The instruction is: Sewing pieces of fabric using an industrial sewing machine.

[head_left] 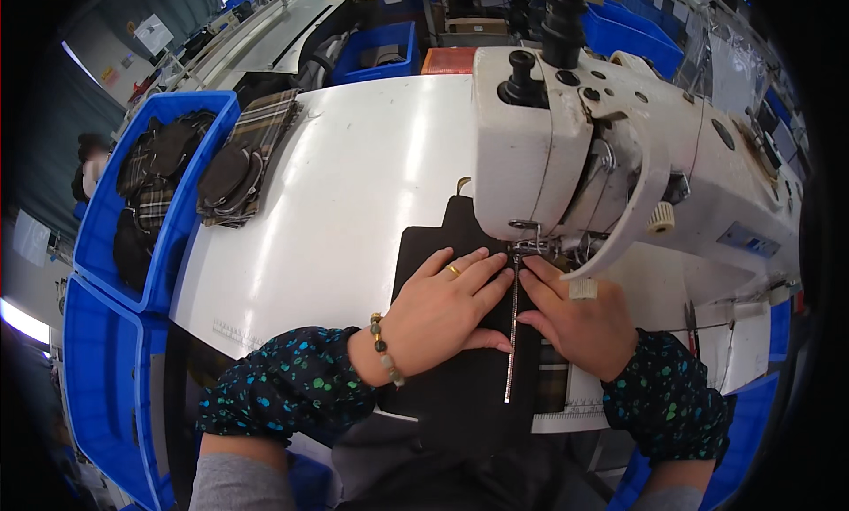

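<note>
A dark brown fabric panel point(442, 387) lies on the white sewing table and runs under the presser foot point(529, 245) of a sewing machine point(531, 148). Down the panel from the foot runs a thin metallic strip that looks like zipper teeth point(511, 361). My left hand point(442, 312) presses flat on the panel left of the strip, its fingers stretched toward the foot and its thumb near the strip. Close on the strip's other side rests my right hand point(579, 321), fingers extended, with a pale wrap on one finger. Neither hand grasps anything. Plaid cloth point(553, 378) shows beneath the panel's right side.
A blue bin point(181, 206) of dark and plaid pieces stands at the left, beside a stack of plaid cloth point(265, 148). Another blue bin point(110, 387) is nearer me. A slim dark tool with a red part point(692, 330) lies at the right. More blue bins stand behind.
</note>
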